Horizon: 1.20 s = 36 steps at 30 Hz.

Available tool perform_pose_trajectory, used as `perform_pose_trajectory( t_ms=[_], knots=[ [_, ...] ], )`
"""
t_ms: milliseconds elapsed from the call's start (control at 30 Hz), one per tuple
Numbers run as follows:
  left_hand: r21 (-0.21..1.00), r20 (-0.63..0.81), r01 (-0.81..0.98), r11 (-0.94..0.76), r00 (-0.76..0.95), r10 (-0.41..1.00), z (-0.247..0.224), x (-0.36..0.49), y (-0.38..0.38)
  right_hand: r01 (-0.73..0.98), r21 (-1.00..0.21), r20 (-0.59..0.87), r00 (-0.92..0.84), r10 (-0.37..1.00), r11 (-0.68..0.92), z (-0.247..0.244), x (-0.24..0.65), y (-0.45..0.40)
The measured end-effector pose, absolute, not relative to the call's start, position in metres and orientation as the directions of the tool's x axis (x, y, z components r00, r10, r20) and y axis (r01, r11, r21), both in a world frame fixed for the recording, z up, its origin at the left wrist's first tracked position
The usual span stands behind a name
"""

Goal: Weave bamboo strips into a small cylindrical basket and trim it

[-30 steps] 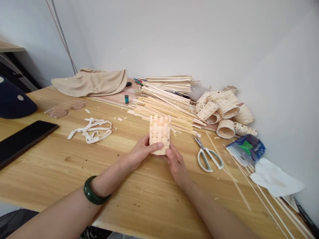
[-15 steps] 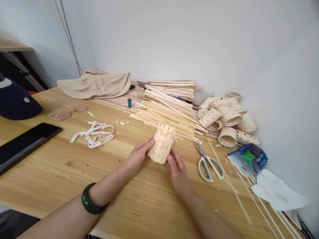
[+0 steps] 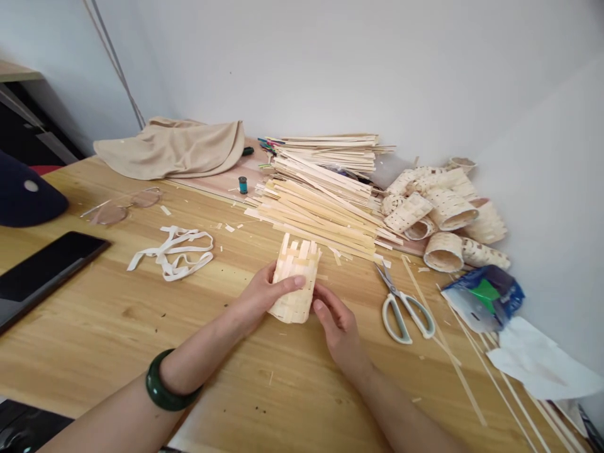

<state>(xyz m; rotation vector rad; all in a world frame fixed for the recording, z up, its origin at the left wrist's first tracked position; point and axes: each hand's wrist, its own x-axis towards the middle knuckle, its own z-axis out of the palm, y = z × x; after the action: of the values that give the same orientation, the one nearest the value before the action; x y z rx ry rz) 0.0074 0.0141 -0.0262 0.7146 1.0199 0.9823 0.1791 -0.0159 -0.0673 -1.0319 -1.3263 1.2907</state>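
Note:
A small woven basket of pale wood strips [image 3: 295, 283] is tilted slightly, with loose strip ends standing up at its top. My left hand [image 3: 264, 292] wraps its fingers across the basket's front. A green bangle [image 3: 170, 382] circles my left wrist. My right hand [image 3: 337, 327] sits at the basket's right side, its fingers spread and almost touching the weave. Behind the basket lies a large pile of cut wood strips [image 3: 316, 214]. Scissors with white handles [image 3: 401, 311] rest to the right of my right hand.
Several woven cylinders [image 3: 448, 214] are heaped in the far right corner, beside a blue packet [image 3: 486, 299] and white paper [image 3: 542, 358]. On the wooden table [image 3: 94, 327] lie a white strap [image 3: 172, 251], a dark tablet [image 3: 47, 270], a thread spool [image 3: 243, 185] and beige cloth [image 3: 170, 148].
The basket has turned in my hands and sits a little lower and further left. My right hand has eased off its side. The head view has shifted slightly.

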Motion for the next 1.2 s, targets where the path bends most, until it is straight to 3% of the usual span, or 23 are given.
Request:
perform_pose_trajectory(
  t_ms=[167,333,400,500,567,633,733,867,1000,1200],
  knots=[
    [0.731,-0.364,-0.477,0.488,0.333,0.870,-0.026,0.008,0.017,-0.004,-0.996,0.087,-0.064,0.994,0.087,-0.063,0.184,-0.015],
    [0.647,-0.349,-0.594,0.477,0.325,0.879,-0.030,0.007,0.022,0.439,-0.887,0.141,-0.031,0.990,0.140,-0.032,0.217,0.004],
    [0.650,-0.355,-0.599,0.468,0.304,0.884,-0.032,0.006,0.023,0.679,-0.722,0.131,-0.056,0.990,0.134,-0.014,0.242,0.014],
    [0.669,-0.320,-0.576,0.469,0.346,0.882,-0.035,0.003,0.022,0.946,-0.325,0.041,0.016,0.999,-0.002,0.005,0.285,0.019],
    [0.682,-0.273,-0.567,0.462,0.389,0.880,-0.038,0.003,0.020,0.994,-0.066,-0.086,0.076,0.993,-0.082,0.007,0.311,0.014],
    [0.680,-0.234,-0.580,0.449,0.408,0.882,-0.040,0.003,0.018,0.992,0.068,-0.220,0.115,0.969,-0.102,0.002,0.332,0.005],
    [0.610,-0.269,-0.610,0.506,0.441,0.856,-0.038,0.006,0.018,0.994,0.100,-0.199,0.067,0.978,-0.048,-0.016,0.351,-0.008],
    [0.550,-0.284,-0.644,0.532,0.454,0.844,-0.033,0.008,0.019,0.999,0.017,-0.097,0.036,0.995,-0.034,-0.035,0.355,-0.014],
    [0.701,-0.239,-0.560,0.442,0.400,0.885,-0.035,0.009,0.016,0.999,-0.053,-0.010,-0.007,1.000,0.007,-0.039,0.347,-0.009],
    [0.854,-0.214,-0.417,0.311,0.262,0.941,-0.032,0.012,0.012,1.000,-0.001,-0.026,-0.030,0.999,0.030,-0.030,0.334,0.001]
  ],
)
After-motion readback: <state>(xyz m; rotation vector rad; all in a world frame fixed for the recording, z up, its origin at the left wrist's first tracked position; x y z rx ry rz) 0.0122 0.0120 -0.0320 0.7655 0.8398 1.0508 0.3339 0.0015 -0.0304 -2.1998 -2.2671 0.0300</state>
